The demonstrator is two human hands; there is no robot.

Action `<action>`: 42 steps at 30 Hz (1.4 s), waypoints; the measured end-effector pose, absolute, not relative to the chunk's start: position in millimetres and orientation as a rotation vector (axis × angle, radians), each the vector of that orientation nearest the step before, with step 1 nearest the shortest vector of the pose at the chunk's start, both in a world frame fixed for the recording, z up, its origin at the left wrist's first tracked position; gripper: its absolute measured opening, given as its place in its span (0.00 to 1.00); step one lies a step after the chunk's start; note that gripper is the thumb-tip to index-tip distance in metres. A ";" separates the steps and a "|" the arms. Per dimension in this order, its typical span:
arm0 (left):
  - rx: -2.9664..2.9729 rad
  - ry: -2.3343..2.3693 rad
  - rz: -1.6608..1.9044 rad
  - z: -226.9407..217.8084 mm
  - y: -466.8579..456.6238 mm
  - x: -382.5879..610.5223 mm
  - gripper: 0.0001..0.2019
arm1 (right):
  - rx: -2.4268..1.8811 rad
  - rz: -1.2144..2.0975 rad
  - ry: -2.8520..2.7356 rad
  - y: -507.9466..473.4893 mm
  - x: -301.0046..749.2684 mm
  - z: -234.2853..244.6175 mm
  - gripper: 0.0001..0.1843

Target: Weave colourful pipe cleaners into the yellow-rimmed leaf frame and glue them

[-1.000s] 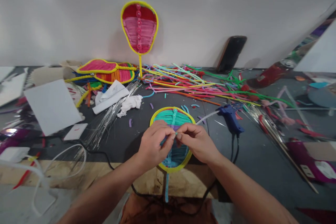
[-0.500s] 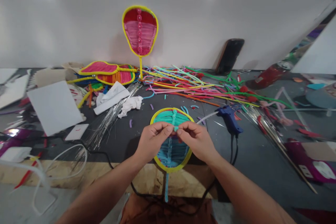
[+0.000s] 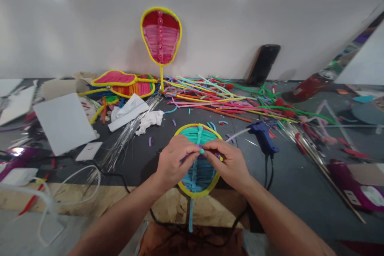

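Between the fingertips of both hands is a small teal curl of what looks like pipe cleaner (image 3: 202, 151). My left hand (image 3: 177, 158) pinches it from the left, and my right hand (image 3: 227, 160) pinches it from the right. Both are over a fan-shaped piece (image 3: 199, 180) with a yellow rim, teal strands at the top and blue ones below. A column of small curls runs down its middle, and a blue stem points towards me. The fingers hide the fan's centre.
A pink fan (image 3: 161, 40) stands against the wall. Loose pipe cleaners (image 3: 210, 96) lie along the back, near a phone (image 3: 264, 64). To the right are a blue glue gun (image 3: 264, 136) and a bottle (image 3: 312, 86). White paper (image 3: 64, 122) and silvery wires (image 3: 120, 144) lie left.
My left fingers have curled over more and my right fingers have shifted slightly around the teal curl. Both hands stay above the fan, which lies in nearly the same place.
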State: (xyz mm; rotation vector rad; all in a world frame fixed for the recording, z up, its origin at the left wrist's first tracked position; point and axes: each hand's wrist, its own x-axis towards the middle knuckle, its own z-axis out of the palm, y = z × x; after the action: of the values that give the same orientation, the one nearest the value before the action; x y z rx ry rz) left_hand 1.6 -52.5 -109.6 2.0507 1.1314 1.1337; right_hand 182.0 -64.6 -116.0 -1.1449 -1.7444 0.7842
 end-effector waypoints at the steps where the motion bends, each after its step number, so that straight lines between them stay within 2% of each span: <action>1: 2.121 1.087 1.169 -110.4 -52.2 0.6 0.06 | -1.131 0.798 -1.734 -64.4 182.4 -115.7 0.06; 9: 2.093 1.062 1.159 -108.6 -52.8 1.8 0.07 | -1.013 0.781 -1.738 -65.3 184.3 -116.7 0.07; 13: 1.723 1.162 1.091 -108.0 -56.2 5.2 0.04 | -1.098 0.982 -1.590 -67.1 179.9 -116.7 0.05; 18: 1.376 1.137 0.908 -108.9 -54.3 4.5 0.10 | -1.203 1.284 -1.389 -65.4 177.0 -116.4 0.11; 28: 1.048 1.097 0.860 -108.2 -46.5 5.9 0.13 | -1.131 1.528 -1.295 -60.1 181.7 -118.4 0.17; 34: 0.973 1.047 0.874 -111.1 -45.7 5.5 0.12 | -1.140 1.537 -1.262 -59.9 180.3 -115.8 0.14; 42: 0.940 1.005 0.874 -108.1 -46.8 8.4 0.15 | -1.240 1.368 -1.347 -59.8 178.2 -114.7 0.09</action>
State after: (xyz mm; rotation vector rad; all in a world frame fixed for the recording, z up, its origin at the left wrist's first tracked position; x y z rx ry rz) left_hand 8.4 -46.8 -108.1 0.9404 1.0054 0.8744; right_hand 178.2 -59.8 -114.7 -1.2395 -1.3465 1.3681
